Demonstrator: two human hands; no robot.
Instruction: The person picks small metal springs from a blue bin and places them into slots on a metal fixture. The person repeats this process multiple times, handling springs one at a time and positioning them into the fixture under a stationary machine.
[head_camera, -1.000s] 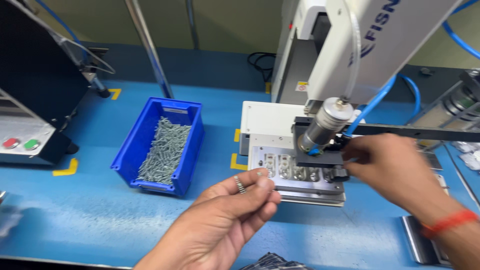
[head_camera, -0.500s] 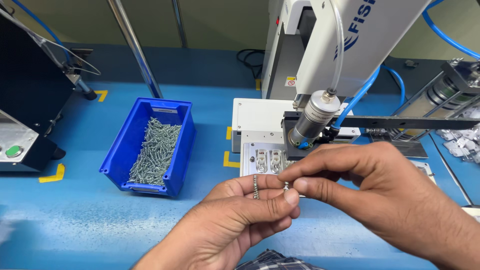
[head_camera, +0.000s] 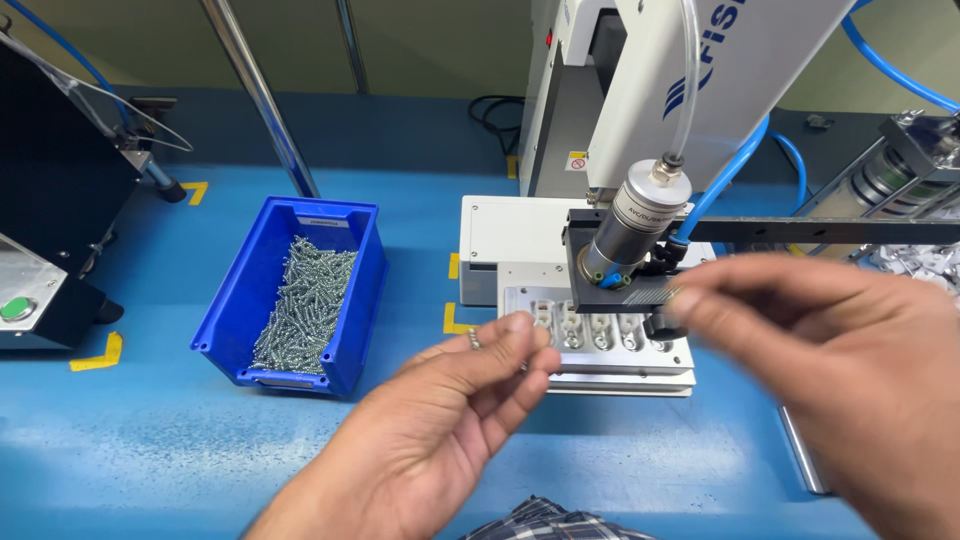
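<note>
- Centrally, the left hand (head_camera: 440, 425) is raised palm-up over the blue worktop (head_camera: 150, 450), its fingers (head_camera: 515, 345) curled narrow, thumb meeting forefinger as if pinching something small; whether a part sits in that pinch I cannot tell. A ring shows on one finger.
- The right hand (head_camera: 840, 370) is motion-blurred, held just in front of the machine's black bracket, fingers drawn together and pointing left; I cannot tell if they grip anything.
- Just beyond the left fingertips lies the flat silver metal fixture plate (head_camera: 600, 345) with a row of small pockets, sitting on a white base. It lies directly beneath the tool, probably so the pockets line up with the tip.
- The silver cylindrical driver head (head_camera: 628, 232) hangs tilted over the plate from a white machine column (head_camera: 690, 90), fed by blue air hoses (head_camera: 740, 170).
- The blue plastic bin (head_camera: 290, 290) of small silver screws (head_camera: 305, 300) stands to the left, well apart from the plate, within easy reach of the left hand.
- Open worktop lies between bin and plate and along the near edge; the right side is crowded by a black rail and grey metal parts.
- A black control box with a green button (head_camera: 17, 308) stands at the far left edge.
</note>
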